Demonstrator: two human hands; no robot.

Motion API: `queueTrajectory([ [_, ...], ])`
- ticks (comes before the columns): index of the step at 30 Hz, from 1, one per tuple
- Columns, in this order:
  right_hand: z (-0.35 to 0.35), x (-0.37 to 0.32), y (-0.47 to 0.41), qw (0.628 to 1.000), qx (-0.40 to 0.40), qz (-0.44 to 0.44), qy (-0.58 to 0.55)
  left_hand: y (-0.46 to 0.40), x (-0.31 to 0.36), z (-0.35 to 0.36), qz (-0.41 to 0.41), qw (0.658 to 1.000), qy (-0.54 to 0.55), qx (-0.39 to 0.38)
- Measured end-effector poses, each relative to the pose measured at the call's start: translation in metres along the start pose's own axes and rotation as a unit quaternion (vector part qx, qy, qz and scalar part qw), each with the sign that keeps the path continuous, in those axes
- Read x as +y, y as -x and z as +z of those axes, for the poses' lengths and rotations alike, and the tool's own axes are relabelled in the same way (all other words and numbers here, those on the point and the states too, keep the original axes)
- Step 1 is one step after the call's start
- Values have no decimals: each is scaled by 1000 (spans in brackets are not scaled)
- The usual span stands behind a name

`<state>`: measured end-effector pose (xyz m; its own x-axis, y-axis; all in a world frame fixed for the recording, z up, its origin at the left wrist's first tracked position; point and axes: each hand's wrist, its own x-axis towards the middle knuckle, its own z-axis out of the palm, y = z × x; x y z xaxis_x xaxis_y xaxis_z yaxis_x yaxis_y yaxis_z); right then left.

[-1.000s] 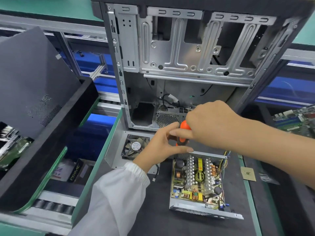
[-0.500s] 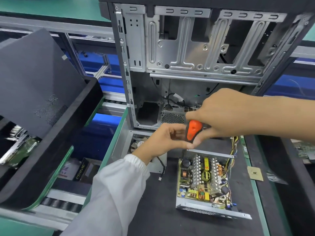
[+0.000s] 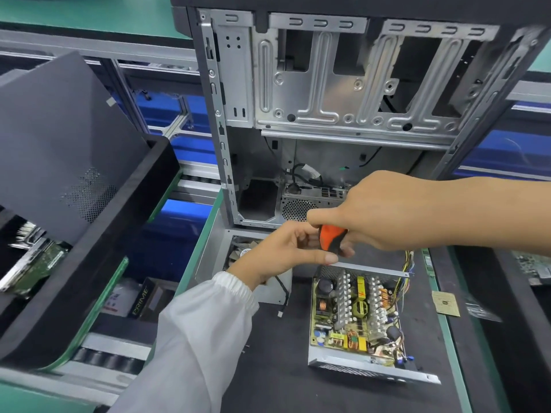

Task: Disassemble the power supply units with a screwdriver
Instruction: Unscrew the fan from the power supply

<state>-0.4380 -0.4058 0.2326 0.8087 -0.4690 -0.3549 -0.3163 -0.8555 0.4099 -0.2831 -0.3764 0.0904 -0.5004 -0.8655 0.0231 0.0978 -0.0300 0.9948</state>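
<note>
Working left to right: left hand (image 3: 280,251), white sleeve, has fingers loosely curled w/ fingertips up against the screwdriver (image 3: 331,241); whether it truly pinches the tool can't be told. Right hand (image 3: 384,213) is wrapped round the orange-black handle, shaft pointing down toward the far rim of the power supply unit (image 3: 357,320), which sits lid-off just below both hands, circuit board exposed. Step looks like seating the tip on a screw at that rim, though the tip itself is hidden. Next prob needs steady downward pressure and a straight shaft before turning.
</note>
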Motion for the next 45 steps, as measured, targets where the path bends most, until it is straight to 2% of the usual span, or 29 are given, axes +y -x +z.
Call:
queueTrajectory([
  [5,2,-1,1,998,-20,38,37,-4,1,6,26,999,-32,13],
  [11,8,1,-5,998,-50,21,8,-2,-1,5,28,1000,0,-6],
  [14,-2,1,-1,1000,-22,7,11,2,-2,1,22,999,36,8],
  [19,-5,1,-1,1000,-18,-10,18,4,-5,6,9,1000,20,22],
  [24,3,-2,-3,998,-25,37,39,3,-5,7,3,999,11,33],
  [30,2,1,-4,997,-66,19,-19,4,3,3,17,1000,14,-8],
  [36,-2,4,1,999,-41,18,2,3,6,1,4,1000,11,21],
  [40,2,-3,2,997,-20,66,21,2,7,1,5,1000,-9,29],
  [45,-1,-6,-3,997,-55,37,-35,6,10,4,-5,1000,6,3],
])
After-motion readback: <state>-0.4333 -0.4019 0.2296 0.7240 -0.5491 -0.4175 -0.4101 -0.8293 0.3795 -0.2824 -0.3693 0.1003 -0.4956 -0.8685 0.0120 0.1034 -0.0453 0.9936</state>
